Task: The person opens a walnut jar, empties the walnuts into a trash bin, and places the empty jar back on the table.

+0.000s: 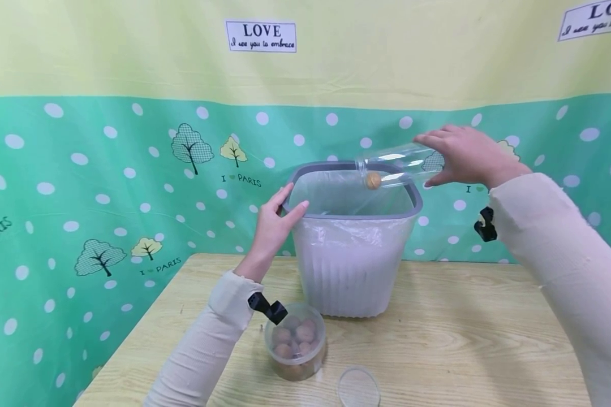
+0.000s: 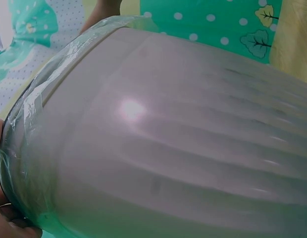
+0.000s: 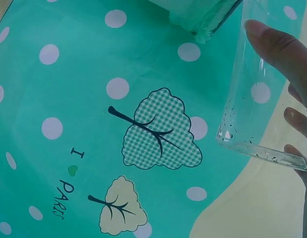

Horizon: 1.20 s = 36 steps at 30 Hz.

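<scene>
A light plastic trash bin (image 1: 348,265) with a grey rim and a clear liner bag stands on the table. My left hand (image 1: 272,226) grips its left rim, the thumb toward the front; in the left wrist view its fingertips (image 2: 12,225) touch the liner. Above the right side of the bin, my right hand (image 1: 470,155) holds a clear plastic jar (image 1: 404,158) on its side, mouth to the left over the opening. One walnut (image 1: 373,180) lies inside near the mouth. Dark specks cling near the jar's base (image 3: 237,134) in the right wrist view. The bin's bottom is hidden.
A clear round tub (image 1: 297,371) with several walnuts stands in front of the bin, close to my left forearm. Nearer the front edge lies a round clear lid (image 1: 358,389). Behind the wooden table (image 1: 448,339) hangs a green and yellow printed cloth (image 1: 132,215).
</scene>
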### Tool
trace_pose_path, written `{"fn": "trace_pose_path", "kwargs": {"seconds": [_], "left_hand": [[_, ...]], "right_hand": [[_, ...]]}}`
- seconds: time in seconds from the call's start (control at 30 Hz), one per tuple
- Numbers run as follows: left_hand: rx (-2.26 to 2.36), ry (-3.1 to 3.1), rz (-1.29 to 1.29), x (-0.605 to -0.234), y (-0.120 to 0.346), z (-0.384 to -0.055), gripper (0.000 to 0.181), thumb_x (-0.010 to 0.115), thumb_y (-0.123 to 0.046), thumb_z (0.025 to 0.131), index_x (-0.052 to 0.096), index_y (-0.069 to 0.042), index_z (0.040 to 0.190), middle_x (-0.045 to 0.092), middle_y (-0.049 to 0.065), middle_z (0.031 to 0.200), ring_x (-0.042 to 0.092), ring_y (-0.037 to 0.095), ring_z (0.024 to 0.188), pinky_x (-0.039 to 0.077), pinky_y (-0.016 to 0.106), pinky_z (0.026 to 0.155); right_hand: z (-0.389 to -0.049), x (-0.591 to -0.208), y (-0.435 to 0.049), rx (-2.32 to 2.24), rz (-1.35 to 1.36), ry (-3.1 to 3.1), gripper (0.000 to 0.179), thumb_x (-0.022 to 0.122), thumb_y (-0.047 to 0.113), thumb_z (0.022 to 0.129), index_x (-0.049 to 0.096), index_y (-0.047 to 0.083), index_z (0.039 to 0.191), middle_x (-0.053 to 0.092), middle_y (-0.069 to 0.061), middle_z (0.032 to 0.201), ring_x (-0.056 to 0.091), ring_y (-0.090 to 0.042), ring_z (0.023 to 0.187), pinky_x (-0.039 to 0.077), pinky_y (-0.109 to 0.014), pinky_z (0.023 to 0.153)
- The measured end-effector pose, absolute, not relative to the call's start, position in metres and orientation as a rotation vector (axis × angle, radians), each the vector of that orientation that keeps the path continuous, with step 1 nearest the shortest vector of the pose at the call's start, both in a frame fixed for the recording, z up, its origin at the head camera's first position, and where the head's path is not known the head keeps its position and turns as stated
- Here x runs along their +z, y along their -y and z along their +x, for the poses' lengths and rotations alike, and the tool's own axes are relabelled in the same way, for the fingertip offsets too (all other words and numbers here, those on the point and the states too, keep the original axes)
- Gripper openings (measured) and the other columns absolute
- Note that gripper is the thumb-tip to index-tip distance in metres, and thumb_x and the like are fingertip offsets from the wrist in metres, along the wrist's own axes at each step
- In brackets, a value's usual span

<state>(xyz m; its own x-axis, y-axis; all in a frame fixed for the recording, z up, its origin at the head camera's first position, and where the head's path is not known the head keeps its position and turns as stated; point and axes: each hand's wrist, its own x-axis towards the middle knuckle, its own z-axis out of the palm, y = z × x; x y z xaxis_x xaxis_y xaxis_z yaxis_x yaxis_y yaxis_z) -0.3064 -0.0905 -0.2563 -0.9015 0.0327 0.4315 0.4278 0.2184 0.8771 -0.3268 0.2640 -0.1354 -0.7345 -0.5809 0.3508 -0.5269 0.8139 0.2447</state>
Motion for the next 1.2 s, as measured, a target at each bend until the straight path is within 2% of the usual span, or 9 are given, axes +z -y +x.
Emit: {"fn": "trace_pose_path", "kwargs": {"seconds": [0.27,0.5,0.73,1.2], "left_hand": [[-1.727,2.177,-0.425,-0.256,0.0895,-0.3062,0.067,0.066,-0.037,0.085,0.041,-0.015,0.143,0.03,0.002,0.152,0.021,0.015,0.141,0.027,0.028,0.112],[-1.727,2.164,-0.437,-0.2555,0.0892,-0.3063,0.067,0.066,-0.036,0.086,0.041,-0.013,0.143,0.029,0.006,0.153,0.021,0.017,0.141,0.026,0.029,0.112],[-1.726,2.17,-0.422,-0.2554,0.0889,-0.305,0.066,0.066,-0.036,0.086,0.041,-0.014,0.143,0.03,0.003,0.152,0.021,0.016,0.141,0.027,0.028,0.112],[-1.711,2.143,-0.443,-0.2561,0.0887,-0.3058,0.067,0.068,-0.033,0.085,0.042,-0.011,0.142,0.031,0.009,0.152,0.022,0.018,0.141,0.026,0.029,0.113]], "right_hand": [[-0.3268,-0.134,-0.2632,-0.186,0.844,2.565,0.088,0.086,0.027,0.064,0.044,-0.003,0.136,0.05,-0.026,0.132,0.041,-0.045,0.122,0.033,-0.062,0.1],[-0.326,-0.133,-0.2627,-0.197,0.841,2.568,0.087,0.086,0.027,0.065,0.044,-0.001,0.136,0.049,-0.024,0.134,0.04,-0.045,0.123,0.032,-0.062,0.101],[-0.3256,-0.1348,-0.2638,-0.214,0.878,2.512,0.087,0.087,0.027,0.063,0.046,-0.002,0.134,0.051,-0.023,0.132,0.042,-0.044,0.121,0.032,-0.061,0.1],[-0.3226,-0.1319,-0.2645,-0.275,0.918,2.437,0.087,0.088,0.026,0.061,0.048,0.0,0.134,0.052,-0.022,0.131,0.044,-0.042,0.121,0.033,-0.059,0.101]]}}
